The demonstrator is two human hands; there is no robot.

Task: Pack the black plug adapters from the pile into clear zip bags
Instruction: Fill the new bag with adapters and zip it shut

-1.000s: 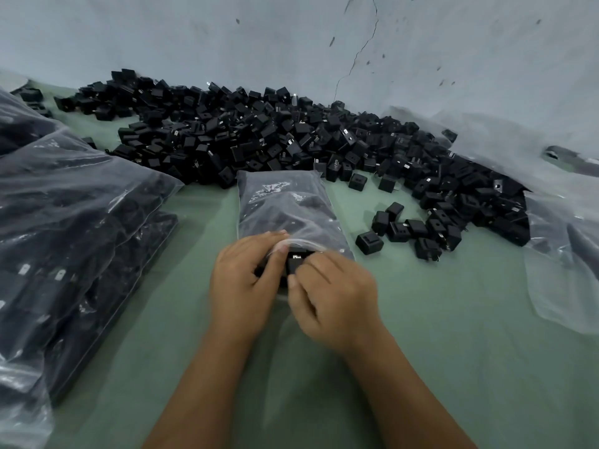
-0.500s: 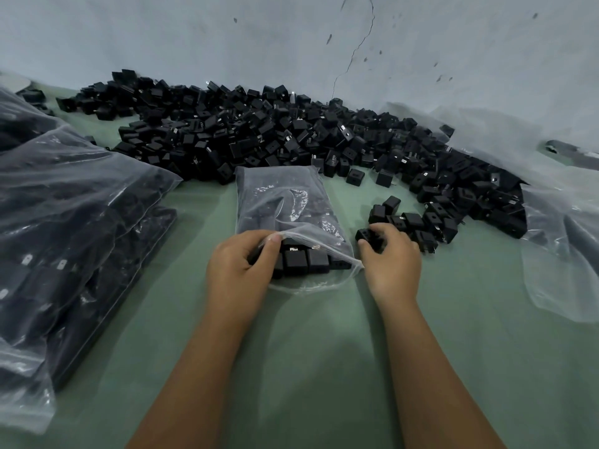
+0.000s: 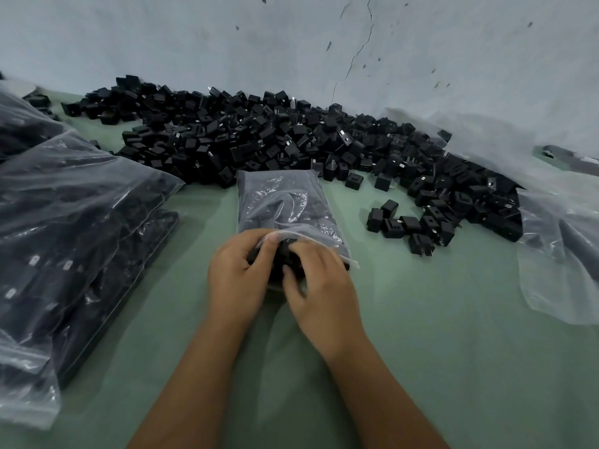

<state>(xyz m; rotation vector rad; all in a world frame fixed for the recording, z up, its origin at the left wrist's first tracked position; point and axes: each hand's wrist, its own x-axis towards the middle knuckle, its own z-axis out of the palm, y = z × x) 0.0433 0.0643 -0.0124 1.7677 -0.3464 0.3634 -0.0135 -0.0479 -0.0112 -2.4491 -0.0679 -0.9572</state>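
A clear zip bag (image 3: 282,202) partly filled with black plug adapters lies in the middle of the green table, mouth toward me. My left hand (image 3: 238,273) pinches the upper lip of the bag's mouth and holds it apart. My right hand (image 3: 319,283) is at the mouth, fingers curled around a black adapter (image 3: 285,260) that is mostly hidden between both hands. The big pile of loose adapters (image 3: 291,140) stretches along the wall behind the bag. A small loose cluster of adapters (image 3: 411,225) lies to the right.
Filled clear bags (image 3: 74,228) are stacked on the left side of the table. Crumpled clear plastic (image 3: 560,247) lies at the right edge. A cracked grey wall (image 3: 324,43) closes off the back.
My right hand came back from the small cluster on the right to the bag's mouth, carrying an adapter. The left hand stayed on the bag's lip.
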